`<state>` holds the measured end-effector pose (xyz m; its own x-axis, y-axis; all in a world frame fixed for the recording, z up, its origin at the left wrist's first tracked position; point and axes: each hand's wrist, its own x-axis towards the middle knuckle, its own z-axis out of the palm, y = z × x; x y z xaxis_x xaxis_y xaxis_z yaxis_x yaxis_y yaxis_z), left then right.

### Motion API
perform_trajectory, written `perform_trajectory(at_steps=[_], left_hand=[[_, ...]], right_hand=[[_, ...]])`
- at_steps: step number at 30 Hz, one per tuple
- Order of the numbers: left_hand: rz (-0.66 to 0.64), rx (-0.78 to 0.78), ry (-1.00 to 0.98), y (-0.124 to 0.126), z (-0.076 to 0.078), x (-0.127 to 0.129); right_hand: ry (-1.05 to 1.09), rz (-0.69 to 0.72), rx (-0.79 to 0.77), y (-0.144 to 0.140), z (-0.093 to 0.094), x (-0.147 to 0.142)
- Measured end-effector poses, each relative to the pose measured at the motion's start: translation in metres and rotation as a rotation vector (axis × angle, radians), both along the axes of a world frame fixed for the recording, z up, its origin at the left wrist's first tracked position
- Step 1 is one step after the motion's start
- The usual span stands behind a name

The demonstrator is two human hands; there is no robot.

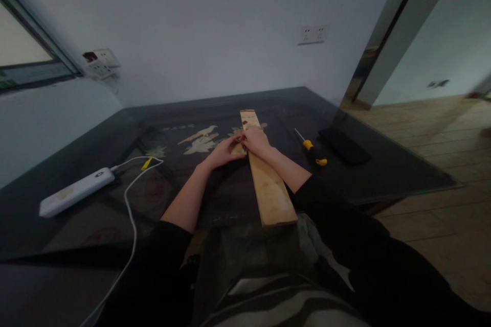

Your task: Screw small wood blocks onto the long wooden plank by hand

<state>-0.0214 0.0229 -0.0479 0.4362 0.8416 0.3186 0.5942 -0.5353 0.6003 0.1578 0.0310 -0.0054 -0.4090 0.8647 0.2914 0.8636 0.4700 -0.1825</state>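
Wooden plank [268, 184] under both hands, fingers [238, 144] curled together on it — what they pinch unclear

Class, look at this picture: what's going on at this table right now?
A person seated at a dark glass-topped table has both hands on a long wooden plank that lies lengthwise in front of them. The left hand and right hand meet near the plank's far half, pinching something too small to make out. A yellow-handled screwdriver and a black flat object lie untouched to the right. A white power bank with its cable lies to the left.
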Motion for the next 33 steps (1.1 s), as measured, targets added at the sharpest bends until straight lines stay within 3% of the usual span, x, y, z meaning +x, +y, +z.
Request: perform_trajectory(at_steps=[8, 22, 33], left_hand=[[0.004, 0.009, 0.014, 0.0015, -0.0016, -0.0011], [-0.014, -0.019, -0.018, 0.0014, -0.0036, 0.0002], [0.005, -0.033, -0.014, -0.0004, -0.0015, 0.0004]], right_hand=[[-0.028, -0.011, 0.034, -0.0024, 0.0015, 0.0019], [0.053, 0.015, -0.065, 0.0023, 0.0022, 0.0031], [-0.049, 0.004, 0.029, -0.0015, 0.0009, 0.0040]])
